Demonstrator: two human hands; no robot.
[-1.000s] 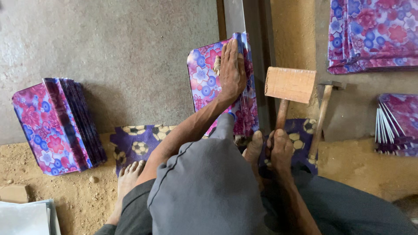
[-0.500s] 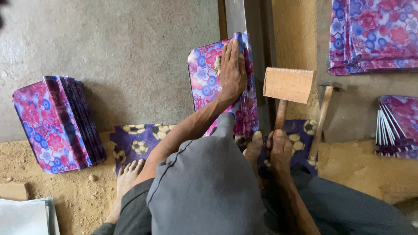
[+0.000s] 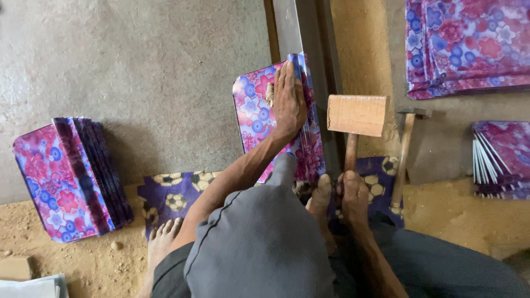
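Head view, looking down at a worker seated on the ground. The left hand (image 3: 289, 99) was laid flat, fingers extended and together, on a floral-printed metal sheet (image 3: 256, 113), pressing it down so that its right edge lay along a steel rail (image 3: 289, 27) running toward 12 o'clock; the pressure appeared intended to keep the sheet from shifting. The right hand (image 3: 353, 193) was closed around the handle of a wooden mallet (image 3: 357, 115), whose block head was held just beside the sheet's edge at 3 o'clock of the left hand, seemingly poised over the rail. A bare foot (image 3: 319, 196) was placed against the sheet's near end, apparently as a further brace. A steel hammer (image 3: 404, 149) was left lying at 3 o'clock of the mallet, within reach. A patterned purple mat (image 3: 171, 193) was spread beneath the worker. A fanned stack of similarly printed pieces (image 3: 66, 176) was stood at 9 o'clock, well apart; flat printed sheets (image 3: 469, 44) were piled at 1 o'clock, and another fanned bundle (image 3: 499, 160) was kept at 3 o'clock, so that stock lay on either side of the work position.
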